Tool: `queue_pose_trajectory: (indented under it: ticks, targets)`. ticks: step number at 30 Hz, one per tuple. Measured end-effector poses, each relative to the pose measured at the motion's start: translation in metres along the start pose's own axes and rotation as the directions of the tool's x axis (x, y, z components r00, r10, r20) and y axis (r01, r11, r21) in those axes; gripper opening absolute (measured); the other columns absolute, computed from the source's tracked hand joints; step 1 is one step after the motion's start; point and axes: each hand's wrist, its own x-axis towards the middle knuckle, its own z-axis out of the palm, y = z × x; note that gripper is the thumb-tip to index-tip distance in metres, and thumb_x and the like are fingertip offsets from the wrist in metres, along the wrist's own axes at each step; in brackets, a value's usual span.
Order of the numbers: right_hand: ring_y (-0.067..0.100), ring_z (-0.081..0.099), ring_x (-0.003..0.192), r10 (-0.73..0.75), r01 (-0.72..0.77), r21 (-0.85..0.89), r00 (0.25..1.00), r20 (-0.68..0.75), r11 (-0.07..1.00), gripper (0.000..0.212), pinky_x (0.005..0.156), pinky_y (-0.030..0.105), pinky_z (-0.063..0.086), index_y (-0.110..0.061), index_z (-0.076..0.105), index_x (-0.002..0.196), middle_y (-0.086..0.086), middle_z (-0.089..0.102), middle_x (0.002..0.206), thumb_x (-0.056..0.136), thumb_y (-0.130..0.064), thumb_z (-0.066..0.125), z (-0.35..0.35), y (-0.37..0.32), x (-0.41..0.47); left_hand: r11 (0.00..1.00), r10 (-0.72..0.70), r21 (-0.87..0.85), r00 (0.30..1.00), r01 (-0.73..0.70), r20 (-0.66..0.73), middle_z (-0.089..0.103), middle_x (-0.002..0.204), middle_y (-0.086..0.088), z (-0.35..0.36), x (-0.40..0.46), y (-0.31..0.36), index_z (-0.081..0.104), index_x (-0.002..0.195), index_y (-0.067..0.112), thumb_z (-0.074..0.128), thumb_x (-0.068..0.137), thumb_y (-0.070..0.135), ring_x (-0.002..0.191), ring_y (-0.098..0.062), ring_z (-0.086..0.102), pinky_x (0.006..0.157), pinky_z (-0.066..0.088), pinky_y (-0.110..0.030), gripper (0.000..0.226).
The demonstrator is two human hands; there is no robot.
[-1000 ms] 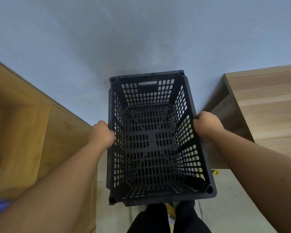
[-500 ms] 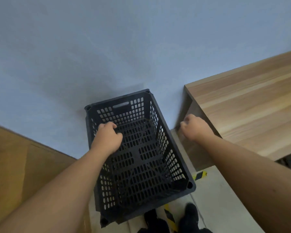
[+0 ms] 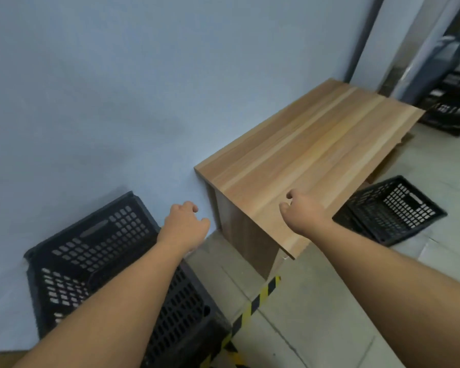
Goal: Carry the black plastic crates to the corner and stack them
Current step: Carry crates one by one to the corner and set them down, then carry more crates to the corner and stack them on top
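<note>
A black perforated plastic crate [image 3: 96, 251] stands on the floor against the pale blue wall at the lower left, partly hidden by my left forearm. My left hand [image 3: 185, 224] hovers above its right rim, fingers loosely curled, holding nothing. My right hand [image 3: 302, 212] floats over the near edge of the wooden table, also loosely curled with nothing in it. A second black crate [image 3: 398, 208] lies on the floor to the right, partly under the table. More black crates [image 3: 452, 107] are piled at the far right.
A low wooden table [image 3: 311, 155] stands against the wall between the two crates. Yellow-and-black tape [image 3: 252, 306] runs across the grey concrete floor. A dark pipe [image 3: 364, 35] and a pillar rise at the upper right.
Both hands let go of the crate, which now rests on the floor by the wall. My view has swung right, revealing the table and another crate beyond it.
</note>
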Motion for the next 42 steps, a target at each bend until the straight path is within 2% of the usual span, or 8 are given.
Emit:
queue_pose_trajectory:
  ticks: [9,13,18,22,26,31,35,42]
  targets:
    - [0.037,0.055,0.123,0.283,-0.268,0.171,0.956,-0.073,0.948,0.048,0.092,0.043,0.046,-0.011,0.048,0.142,0.016,0.056,0.137,0.101,-0.036,0.042,-0.090,0.183,-0.027,0.977,0.201,0.057,0.974,-0.207,0.102,0.050,0.150,-0.012,0.103,-0.032,0.200,0.052,0.149,0.014,0.054,0.099,0.033,0.121,-0.033,0.061,0.100,0.055,-0.043,0.054]
    - [0.038,0.056,0.124,0.387,-0.349,0.246,0.913,-0.129,0.904,0.045,0.096,0.042,0.048,-0.012,0.051,0.138,0.017,0.057,0.138,0.101,-0.037,0.044,-0.126,0.249,-0.029,0.934,0.316,0.117,0.932,-0.338,0.175,0.048,0.154,-0.011,0.146,-0.041,0.282,0.047,0.155,0.016,0.051,0.103,0.033,0.115,-0.031,0.066,0.088,0.057,-0.041,0.055]
    - [0.039,0.058,0.121,0.522,-0.444,0.343,0.834,-0.178,0.828,0.043,0.094,0.039,0.047,-0.010,0.053,0.134,0.018,0.060,0.134,0.100,-0.035,0.046,-0.164,0.323,-0.022,0.875,0.421,0.152,0.877,-0.460,0.231,0.052,0.148,-0.011,0.196,-0.035,0.365,0.049,0.152,0.015,0.053,0.105,0.030,0.084,-0.017,0.065,0.062,0.044,-0.030,0.050]
    - [0.038,0.061,0.113,0.599,-0.504,0.377,0.777,-0.196,0.777,0.038,0.084,0.036,0.047,-0.009,0.055,0.129,0.016,0.064,0.128,0.100,-0.032,0.045,-0.185,0.370,-0.003,0.843,0.452,0.164,0.839,-0.513,0.303,0.049,0.150,-0.013,0.229,-0.011,0.424,0.050,0.152,0.014,0.055,0.104,0.031,0.110,-0.031,0.067,0.084,0.052,-0.038,0.051]
    - [0.037,0.061,0.118,0.665,-0.564,0.388,0.719,-0.201,0.728,0.039,0.088,0.036,0.046,-0.009,0.056,0.132,0.018,0.064,0.132,0.101,-0.028,0.046,-0.206,0.406,0.030,0.787,0.507,0.172,0.780,-0.592,0.365,0.053,0.145,-0.011,0.257,0.029,0.483,0.052,0.147,0.016,0.055,0.104,0.030,0.104,-0.024,0.056,0.075,0.046,-0.027,0.045]
    - [0.039,0.059,0.123,0.754,-0.635,0.431,0.627,-0.195,0.640,0.045,0.097,0.037,0.047,-0.007,0.052,0.140,0.020,0.061,0.137,0.102,-0.030,0.047,-0.231,0.441,0.068,0.756,0.511,0.176,0.737,-0.630,0.442,0.055,0.144,-0.010,0.280,0.078,0.549,0.051,0.150,0.015,0.057,0.104,0.031,0.105,-0.022,0.053,0.086,0.049,-0.034,0.049]
    - [0.038,0.060,0.122,0.792,-0.666,0.456,0.587,-0.168,0.590,0.045,0.094,0.036,0.047,-0.007,0.052,0.139,0.020,0.062,0.134,0.101,-0.031,0.048,-0.242,0.468,0.095,0.744,0.502,0.189,0.722,-0.641,0.476,0.055,0.147,-0.010,0.303,0.107,0.593,0.051,0.153,0.015,0.060,0.102,0.032,0.124,-0.030,0.061,0.102,0.055,-0.041,0.054]
    - [0.038,0.058,0.124,0.816,-0.695,0.467,0.567,-0.112,0.547,0.046,0.096,0.038,0.047,-0.008,0.052,0.140,0.020,0.060,0.136,0.100,-0.031,0.047,-0.265,0.530,0.155,0.736,0.453,0.214,0.701,-0.643,0.551,0.055,0.144,-0.009,0.354,0.142,0.676,0.051,0.150,0.016,0.061,0.103,0.033,0.122,-0.028,0.061,0.104,0.056,-0.043,0.050]
